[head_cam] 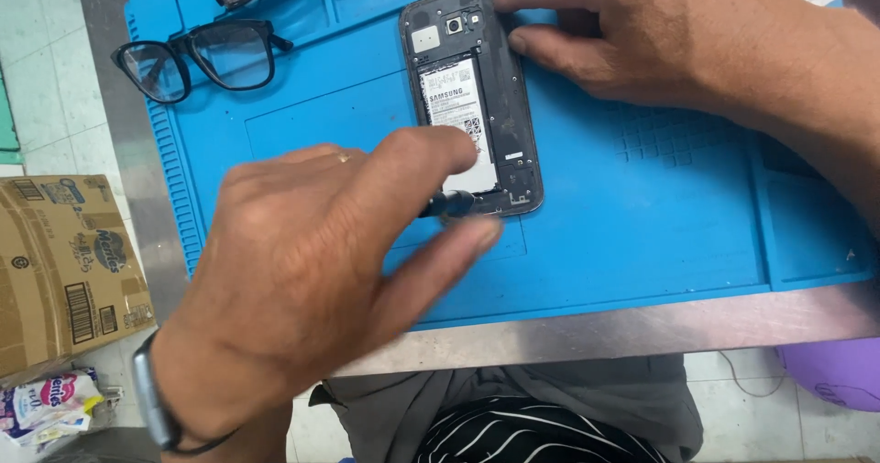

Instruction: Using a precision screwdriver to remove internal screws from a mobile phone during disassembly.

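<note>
Steel bench (587,330): blue mat (642,215) on top. On mat: opened phone (472,96) between hands; glasses (197,57) beyond left hand (302,280).

Steel table (587,330) — pale tiled floor (41,50) below.

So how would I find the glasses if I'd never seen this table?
Find the big blue mat on the table. Go to its far left corner, left of the opened phone. The glasses lie there, with a thick black frame and clear lenses, touched by neither hand.
</note>
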